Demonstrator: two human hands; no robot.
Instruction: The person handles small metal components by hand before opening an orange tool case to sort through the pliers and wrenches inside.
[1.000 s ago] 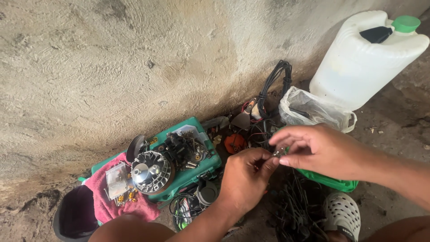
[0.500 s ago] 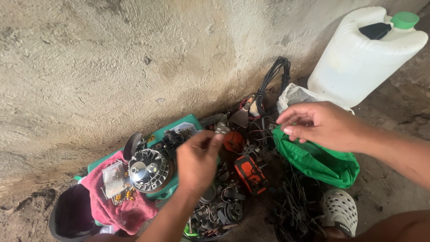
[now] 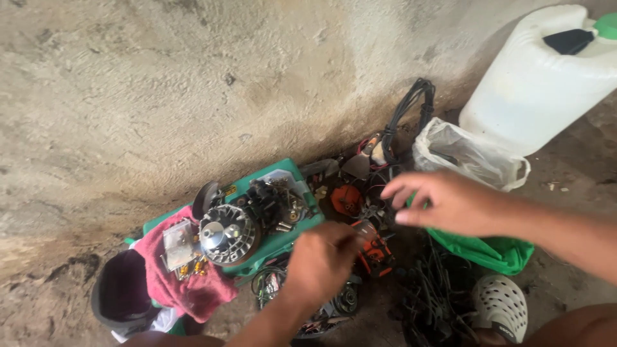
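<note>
My left hand (image 3: 321, 257) hovers, blurred, with curled fingers over a heap of small engine parts, right beside an orange part (image 3: 376, 254). Whether it holds anything is unclear. My right hand (image 3: 443, 202) reaches left with its fingers spread, above a green bag (image 3: 495, 252), and nothing shows in it. A second orange piece (image 3: 347, 199) lies just left of its fingertips. To the left, a green tray (image 3: 283, 241) carries a round finned metal flywheel (image 3: 228, 234) and dark metal parts (image 3: 270, 199).
A rough concrete wall fills the top. A white jerrycan (image 3: 546, 77) and a clear plastic bag (image 3: 469, 157) stand at the right, with black cables (image 3: 408, 112) beside them. A pink cloth (image 3: 186, 289), a dark bowl (image 3: 119, 299), tangled wires (image 3: 430, 302) and a white perforated shoe (image 3: 501, 305) lie below.
My hands, together a second ago, have parted. The left swung away to the tray, then came back right to the orange part. The right let go of the green bag's edge.
</note>
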